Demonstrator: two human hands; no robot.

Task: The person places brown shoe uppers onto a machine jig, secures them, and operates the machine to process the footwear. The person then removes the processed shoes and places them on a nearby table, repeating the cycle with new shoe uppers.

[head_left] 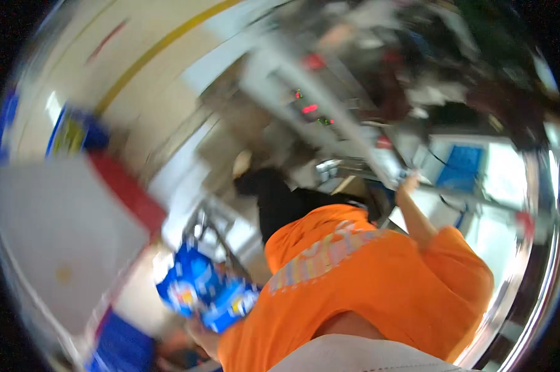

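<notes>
Blue printed packets (205, 288) with white and orange marks are at my left side, in front of the orange shirt. My left hand (201, 335) is at their lower edge and appears closed on them, though the fingers are partly hidden and smeared. My right arm reaches forward. My right hand (407, 183) is at the edge of a grey machine frame (379, 164), and blur hides whether its fingers grip that edge.
A grey machine panel with red and green lights (310, 109) stands ahead. At the left is a large pale surface (57, 235) with a red edge. A blue and yellow box (69, 131) sits beyond it. A blue sheet (461, 167) lies at the right.
</notes>
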